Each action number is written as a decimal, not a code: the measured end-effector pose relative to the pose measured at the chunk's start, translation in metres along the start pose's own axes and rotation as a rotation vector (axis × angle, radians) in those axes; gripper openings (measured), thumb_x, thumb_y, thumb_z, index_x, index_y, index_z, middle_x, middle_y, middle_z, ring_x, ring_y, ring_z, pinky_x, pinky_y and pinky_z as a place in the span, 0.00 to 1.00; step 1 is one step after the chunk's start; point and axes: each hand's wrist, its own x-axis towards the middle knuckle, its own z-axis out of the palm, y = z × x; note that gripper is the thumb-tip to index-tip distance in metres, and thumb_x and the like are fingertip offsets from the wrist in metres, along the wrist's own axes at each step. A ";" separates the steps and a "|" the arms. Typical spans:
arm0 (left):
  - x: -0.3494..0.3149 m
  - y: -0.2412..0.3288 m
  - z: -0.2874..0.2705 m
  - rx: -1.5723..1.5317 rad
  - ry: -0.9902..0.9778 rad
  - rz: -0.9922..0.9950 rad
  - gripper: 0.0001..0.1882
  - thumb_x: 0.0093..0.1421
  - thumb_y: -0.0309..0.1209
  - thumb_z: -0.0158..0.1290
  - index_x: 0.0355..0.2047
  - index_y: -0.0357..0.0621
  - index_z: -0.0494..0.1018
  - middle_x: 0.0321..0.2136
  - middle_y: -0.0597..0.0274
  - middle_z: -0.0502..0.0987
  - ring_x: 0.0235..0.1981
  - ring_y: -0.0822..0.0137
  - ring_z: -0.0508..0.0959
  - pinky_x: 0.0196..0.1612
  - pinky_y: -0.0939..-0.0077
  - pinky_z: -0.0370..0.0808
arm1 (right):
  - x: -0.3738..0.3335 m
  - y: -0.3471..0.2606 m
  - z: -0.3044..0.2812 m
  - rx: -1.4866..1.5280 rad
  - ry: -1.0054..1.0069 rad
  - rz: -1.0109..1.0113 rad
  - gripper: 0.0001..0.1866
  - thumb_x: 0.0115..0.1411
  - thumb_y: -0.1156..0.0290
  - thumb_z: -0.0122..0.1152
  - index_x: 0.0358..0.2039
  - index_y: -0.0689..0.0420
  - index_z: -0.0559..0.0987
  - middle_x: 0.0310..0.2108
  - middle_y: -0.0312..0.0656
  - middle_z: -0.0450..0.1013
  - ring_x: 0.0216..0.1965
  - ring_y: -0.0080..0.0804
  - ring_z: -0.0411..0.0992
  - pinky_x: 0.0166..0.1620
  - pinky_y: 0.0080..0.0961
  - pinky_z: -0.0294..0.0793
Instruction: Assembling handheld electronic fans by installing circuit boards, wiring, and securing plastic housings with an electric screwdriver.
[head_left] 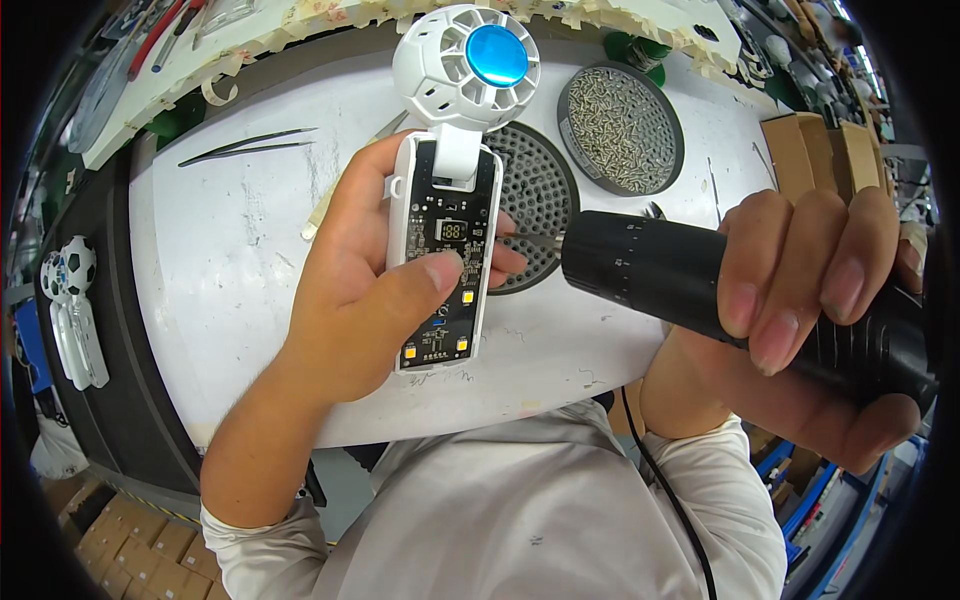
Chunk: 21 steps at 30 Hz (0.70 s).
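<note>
My left hand point(350, 270) is wrapped round a white handheld fan point(467, 70), its thumb lying on the exposed black circuit board point(430, 225). The fan's round caged head, with a shiny blue disc in its middle, points away from me. In my right hand point(800, 280) is a black electric screwdriver point(640, 260), held nearly level. Its thin bit reaches left toward the fan's right edge, close to my left fingertips; whether it touches is hard to tell. Behind the fan sits a dark round tray point(545, 200) with a dimpled surface, partly hidden.
Another round tray point(620, 130) holds many small screws at the back right. Black tweezers point(245, 147) lie on the white table at left. Beyond the table's left side, white fans with football-patterned heads point(75, 300) rest on a dark belt. Cardboard boxes point(800, 150) stand at right.
</note>
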 end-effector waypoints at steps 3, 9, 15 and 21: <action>0.000 0.001 0.001 0.002 0.003 -0.013 0.40 0.54 0.36 0.54 0.62 0.34 0.49 0.43 0.37 0.74 0.39 0.54 0.80 0.44 0.62 0.80 | 0.000 -0.004 -0.001 -0.039 -0.014 0.046 0.36 0.53 0.50 0.68 0.53 0.62 0.67 0.38 0.40 0.65 0.29 0.24 0.70 0.30 0.23 0.70; -0.001 0.000 0.001 -0.002 0.012 -0.022 0.39 0.54 0.36 0.54 0.62 0.33 0.50 0.44 0.38 0.74 0.40 0.55 0.80 0.45 0.62 0.80 | -0.001 -0.009 -0.002 -0.039 0.011 0.098 0.34 0.51 0.52 0.70 0.50 0.61 0.67 0.35 0.40 0.65 0.28 0.24 0.70 0.31 0.22 0.70; -0.001 0.000 0.003 -0.005 0.012 -0.015 0.39 0.54 0.36 0.54 0.61 0.32 0.51 0.44 0.38 0.74 0.41 0.55 0.80 0.45 0.63 0.79 | -0.001 -0.015 -0.004 -0.006 0.048 0.142 0.32 0.49 0.53 0.71 0.45 0.60 0.68 0.32 0.39 0.66 0.27 0.24 0.70 0.31 0.20 0.71; -0.001 0.000 0.003 -0.007 0.011 0.001 0.38 0.54 0.36 0.54 0.60 0.32 0.52 0.44 0.38 0.74 0.40 0.55 0.80 0.45 0.63 0.80 | -0.001 -0.017 -0.005 0.026 0.076 0.183 0.30 0.47 0.54 0.72 0.41 0.59 0.68 0.29 0.38 0.68 0.27 0.24 0.70 0.31 0.18 0.71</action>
